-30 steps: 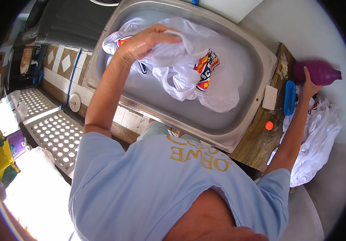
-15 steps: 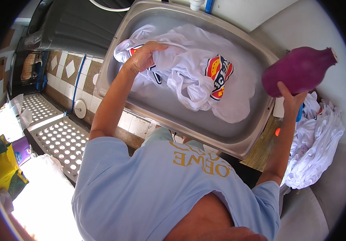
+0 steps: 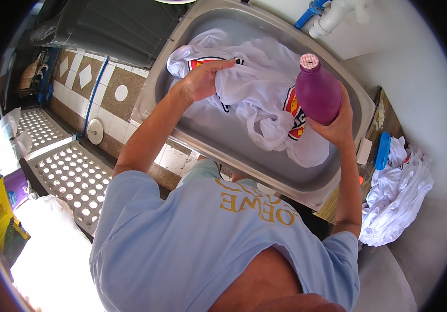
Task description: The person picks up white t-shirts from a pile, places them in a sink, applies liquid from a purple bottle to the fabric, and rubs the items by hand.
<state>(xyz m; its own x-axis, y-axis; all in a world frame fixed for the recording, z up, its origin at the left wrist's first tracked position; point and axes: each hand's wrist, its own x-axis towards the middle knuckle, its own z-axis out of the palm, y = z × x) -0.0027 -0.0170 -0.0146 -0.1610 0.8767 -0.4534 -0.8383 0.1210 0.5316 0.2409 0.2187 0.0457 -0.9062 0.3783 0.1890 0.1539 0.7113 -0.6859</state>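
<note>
My right hand (image 3: 336, 124) is wrapped round a purple bottle (image 3: 318, 96), holding it over the right part of a metal sink (image 3: 314, 197). The pale top of the bottle, with a small dark spot in its middle, points away from me. In the sink a wet white garment (image 3: 257, 101) with red, yellow and black printed patches lies bunched in cloudy water (image 3: 208, 136). My left hand (image 3: 206, 80) grips the garment's cloth at the left; part of its fingers are hidden by the fabric.
Right of the sink, a heap of white clothes (image 3: 397, 200) lies beside a blue brush-like object (image 3: 383, 151) and a white block (image 3: 364, 151). White and blue pipes (image 3: 332, 18) stand behind the sink. A dark grey bin (image 3: 114, 34) is at the left, near perforated racks (image 3: 70, 179).
My right hand has brought the bottle left from beyond the sink's right edge to over the garment, turning its top away from me. My left hand stays on the garment.
</note>
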